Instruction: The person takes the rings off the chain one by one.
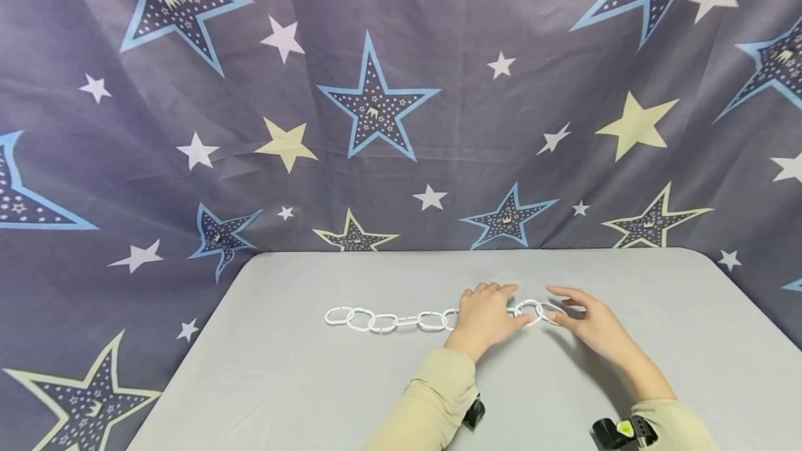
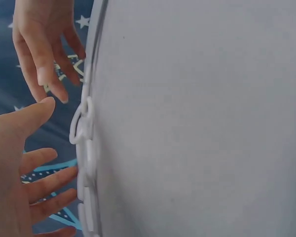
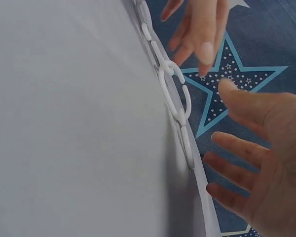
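1. Diffuse, moderate light, apparently from above, fills the head view; the white chain (image 1: 408, 321) between and beyond the fingers shows bright.
2. A soft grey shadow (image 1: 584, 360) spreads on the table (image 1: 250, 374) below the right fingers (image 1: 573, 294).
3. Far out from the fingers, toward the frame edges, the starred cloth (image 1: 464, 124) looks stretched.
4. The left wrist view is dimmer and hazy, the chain soft-edged beside the left fingers (image 2: 52, 182).
5. In the right wrist view, a darker band shades the table beside the lower fingers.
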Demonstrator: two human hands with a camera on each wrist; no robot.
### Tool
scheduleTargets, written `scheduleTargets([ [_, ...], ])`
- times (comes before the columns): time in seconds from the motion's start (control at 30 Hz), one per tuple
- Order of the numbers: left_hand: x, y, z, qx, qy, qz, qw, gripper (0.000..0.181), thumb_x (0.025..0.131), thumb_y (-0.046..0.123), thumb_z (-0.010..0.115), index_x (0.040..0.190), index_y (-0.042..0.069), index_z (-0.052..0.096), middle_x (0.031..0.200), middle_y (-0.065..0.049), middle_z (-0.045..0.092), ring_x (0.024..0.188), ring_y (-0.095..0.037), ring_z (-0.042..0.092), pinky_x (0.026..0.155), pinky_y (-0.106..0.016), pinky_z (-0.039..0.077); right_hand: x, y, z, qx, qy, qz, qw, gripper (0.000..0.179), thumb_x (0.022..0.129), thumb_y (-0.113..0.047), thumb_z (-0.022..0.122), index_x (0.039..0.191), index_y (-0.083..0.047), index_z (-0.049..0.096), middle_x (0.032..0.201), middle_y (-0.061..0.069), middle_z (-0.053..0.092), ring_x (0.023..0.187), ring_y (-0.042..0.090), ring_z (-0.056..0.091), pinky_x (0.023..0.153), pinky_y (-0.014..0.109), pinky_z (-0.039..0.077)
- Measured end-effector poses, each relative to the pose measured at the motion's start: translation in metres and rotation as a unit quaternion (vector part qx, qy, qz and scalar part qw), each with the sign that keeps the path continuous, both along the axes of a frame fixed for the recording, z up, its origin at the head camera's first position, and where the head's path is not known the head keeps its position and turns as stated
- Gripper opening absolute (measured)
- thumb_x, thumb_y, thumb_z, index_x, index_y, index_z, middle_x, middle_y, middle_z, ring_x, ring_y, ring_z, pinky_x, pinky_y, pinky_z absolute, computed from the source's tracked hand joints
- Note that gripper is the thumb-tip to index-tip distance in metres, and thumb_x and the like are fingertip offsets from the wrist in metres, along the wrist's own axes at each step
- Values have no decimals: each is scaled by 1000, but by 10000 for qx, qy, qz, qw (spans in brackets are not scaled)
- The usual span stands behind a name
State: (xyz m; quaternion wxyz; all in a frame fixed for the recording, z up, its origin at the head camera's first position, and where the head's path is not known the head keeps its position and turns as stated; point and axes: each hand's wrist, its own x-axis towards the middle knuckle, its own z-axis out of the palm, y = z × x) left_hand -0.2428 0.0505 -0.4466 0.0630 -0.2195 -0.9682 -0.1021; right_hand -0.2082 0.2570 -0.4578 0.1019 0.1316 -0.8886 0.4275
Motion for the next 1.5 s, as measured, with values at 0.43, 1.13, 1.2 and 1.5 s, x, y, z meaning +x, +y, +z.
scheduleTargets([
  [0.43, -11, -2, -4, 558, -479, -81, 9973, 44, 86, 55, 70, 124, 31, 69, 105, 14, 69, 97, -9, 60, 86, -33, 44, -17, 6, -4, 502, -126, -283, 9983, 28, 85, -4, 76, 111, 4, 70, 107, 22, 70, 90, 35, 67, 74, 36, 53],
  [1.13, -16, 2, -4, 832, -451, 169, 9954, 15, 83, 47, 77, 91, 34, 77, 86, 21, 69, 83, -7, 62, 78, -29, 44, -26, 4, -1, 840, -914, -418, 9914, 19, 83, -3, 74, 99, 6, 69, 73, -1, 58, 68, 15, 51, 59, 25, 42],
  [1.2, -17, 2, -4, 863, -460, 151, 9951, 15, 82, 47, 78, 90, 34, 78, 85, 21, 69, 83, -8, 62, 77, -29, 44, -25, 2, 0, 848, -933, -480, 9909, 17, 83, -2, 74, 97, 6, 69, 72, -1, 57, 66, 15, 50, 58, 26, 41],
  [1.5, -17, 3, -6, 956, -408, 188, 9944, 10, 80, 44, 80, 83, 35, 78, 81, 22, 68, 82, -5, 61, 74, -28, 45, -22, -5, 2, 1090, -1107, -823, 9844, 8, 83, -3, 71, 89, 2, 71, 71, 1, 56, 65, 15, 49, 59, 31, 42],
])
